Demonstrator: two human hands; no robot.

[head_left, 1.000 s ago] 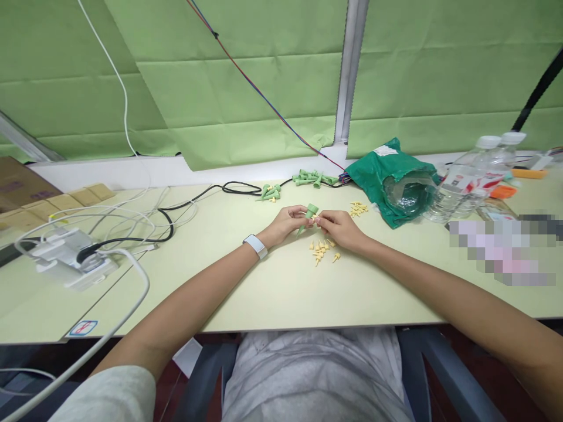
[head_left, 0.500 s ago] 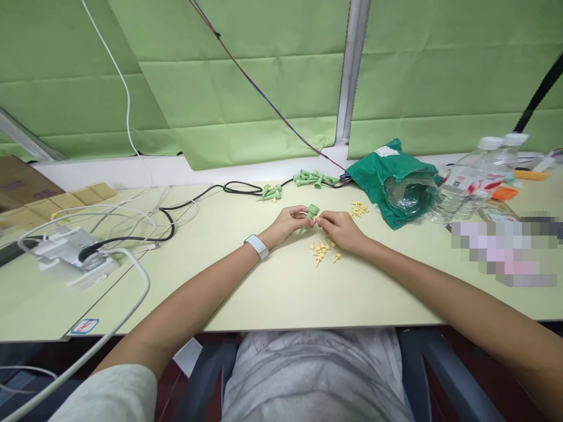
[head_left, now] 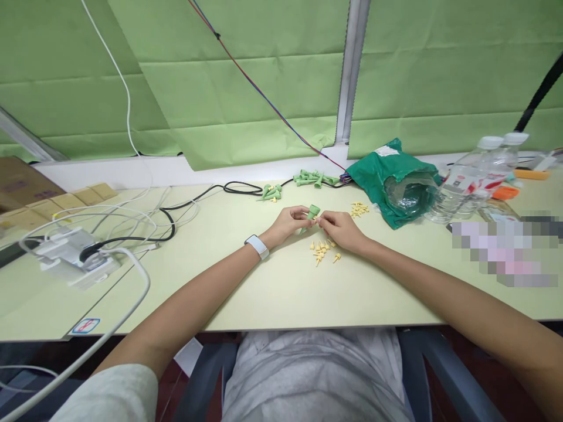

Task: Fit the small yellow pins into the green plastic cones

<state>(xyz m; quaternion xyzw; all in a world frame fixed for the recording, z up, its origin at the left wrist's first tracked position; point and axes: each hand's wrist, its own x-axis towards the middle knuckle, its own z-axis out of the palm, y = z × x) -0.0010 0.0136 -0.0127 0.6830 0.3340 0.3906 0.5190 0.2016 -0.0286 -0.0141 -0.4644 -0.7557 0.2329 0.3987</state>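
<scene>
Green tapered plastic cap [head_left: 313,211] is up between your hands, held right over the middle of the table [head_left: 281,299]! Out to the right, there's a teal plastic bag [head_left: 387,181] beside two water bottles [head_left: 466,181], and a cluster of green caps [head_left: 313,179] along the back. Your left hand [head_left: 288,224] is gripping that cap, your right hand [head_left: 342,230] pinching in at it too. Small yellow pegs [head_left: 321,252] lie just below, with another little heap [head_left: 358,210] beyond your right hand.
</scene>
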